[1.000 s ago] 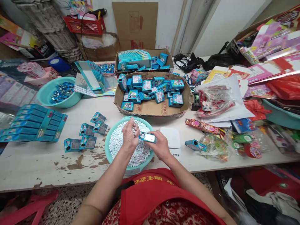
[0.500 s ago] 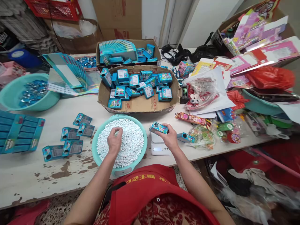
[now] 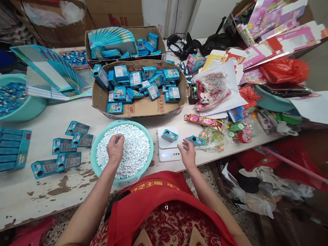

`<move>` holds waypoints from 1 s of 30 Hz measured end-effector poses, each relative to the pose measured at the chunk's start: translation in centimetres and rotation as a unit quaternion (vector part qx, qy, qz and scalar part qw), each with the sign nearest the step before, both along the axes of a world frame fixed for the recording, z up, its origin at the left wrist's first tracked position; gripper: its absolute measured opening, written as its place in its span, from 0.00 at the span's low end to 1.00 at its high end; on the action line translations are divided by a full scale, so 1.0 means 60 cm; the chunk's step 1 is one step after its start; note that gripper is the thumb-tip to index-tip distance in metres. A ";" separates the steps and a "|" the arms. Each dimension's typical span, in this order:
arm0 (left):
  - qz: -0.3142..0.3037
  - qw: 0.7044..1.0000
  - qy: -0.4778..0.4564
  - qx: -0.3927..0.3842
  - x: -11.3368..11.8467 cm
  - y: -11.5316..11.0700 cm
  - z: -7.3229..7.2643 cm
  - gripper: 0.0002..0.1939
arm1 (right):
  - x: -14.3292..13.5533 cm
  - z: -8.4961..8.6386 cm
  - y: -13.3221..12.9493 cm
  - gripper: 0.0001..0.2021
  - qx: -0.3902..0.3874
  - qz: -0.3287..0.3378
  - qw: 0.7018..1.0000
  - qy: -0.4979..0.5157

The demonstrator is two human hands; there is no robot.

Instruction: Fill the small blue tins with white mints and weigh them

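Note:
My left hand (image 3: 115, 150) hovers over a turquoise basin (image 3: 150, 155) of small white candies (image 3: 135, 147). Its fingers are curled together, and whatever they may hold is hidden. A small blue candy box (image 3: 169, 135) with a round hole in its top rests on a white digital scale (image 3: 169, 154). Just right of the scale, my right hand (image 3: 188, 153) is open and empty, fingers apart. Close beyond its fingertips, a second blue box (image 3: 195, 140) lies on the table.
Flat blue cartons (image 3: 69, 160) lie left of the basin. Behind it stands a cardboard box (image 3: 139, 111) of filled-out blue boxes. A basin of blue wrapped pieces (image 3: 11, 99) is at far left. Packaging and a bag of sweets (image 3: 212, 139) crowd the right.
My right hand has set the blue box on the scale, let go and drawn back to the right. My left hand stays curled over the candies. The view has shifted somewhat.

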State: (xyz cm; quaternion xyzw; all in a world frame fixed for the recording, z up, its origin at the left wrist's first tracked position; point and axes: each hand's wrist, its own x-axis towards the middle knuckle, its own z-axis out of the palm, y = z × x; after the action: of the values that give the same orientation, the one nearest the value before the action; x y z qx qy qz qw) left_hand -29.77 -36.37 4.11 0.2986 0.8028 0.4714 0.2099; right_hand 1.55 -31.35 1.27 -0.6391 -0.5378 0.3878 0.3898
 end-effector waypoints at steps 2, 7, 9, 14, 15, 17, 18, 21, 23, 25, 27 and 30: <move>0.008 1.000 -0.013 0.009 0.000 0.001 -0.002 0.11 | 0.034 -0.019 -0.038 0.22 -0.045 -0.043 0.998 -0.004; 0.006 1.000 -0.016 0.026 0.004 0.005 -0.002 0.10 | 0.100 -0.065 -0.122 0.23 -0.124 -0.118 0.985 -0.026; 0.006 1.000 -0.020 0.024 0.007 0.007 -0.001 0.10 | 0.112 -0.073 -0.142 0.24 -0.133 -0.121 0.983 -0.028; 0.010 0.999 -0.030 0.020 0.014 0.009 0.005 0.10 | 0.122 -0.081 -0.158 0.25 -0.149 -0.130 0.980 -0.032; 0.010 0.999 -0.028 0.021 0.015 0.008 0.007 0.10 | 0.122 -0.083 -0.158 0.25 -0.150 -0.129 0.980 -0.031; 0.011 0.999 -0.021 0.023 0.018 0.005 0.011 0.10 | 0.123 -0.085 -0.156 0.26 -0.152 -0.125 0.980 -0.029; 0.013 0.999 -0.019 0.023 0.019 0.003 0.012 0.10 | 0.123 -0.085 -0.155 0.26 -0.153 -0.123 0.980 -0.028; 0.021 0.999 -0.022 0.017 0.018 -0.009 0.012 0.10 | 0.120 -0.082 -0.150 0.26 -0.158 -0.114 0.980 -0.022; 0.027 0.999 -0.029 0.013 0.015 -0.018 0.008 0.11 | 0.116 -0.079 -0.147 0.26 -0.161 -0.107 0.981 -0.019; 0.035 0.999 -0.037 0.011 0.010 -0.028 0.003 0.12 | 0.112 -0.076 -0.143 0.25 -0.164 -0.099 0.981 -0.016; 0.043 0.998 -0.039 0.007 0.007 -0.036 -0.001 0.12 | 0.109 -0.073 -0.140 0.25 -0.166 -0.089 0.982 -0.016; 0.045 0.999 -0.031 0.000 0.007 -0.041 -0.002 0.12 | 0.105 -0.070 -0.133 0.24 -0.168 -0.076 0.983 -0.019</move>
State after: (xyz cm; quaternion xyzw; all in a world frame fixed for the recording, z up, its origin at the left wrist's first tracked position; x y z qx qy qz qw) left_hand -29.33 -38.85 4.01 0.2476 0.8084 0.4897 0.2129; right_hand 7.83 -39.35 -2.92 -0.7415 -0.4222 0.4297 0.2953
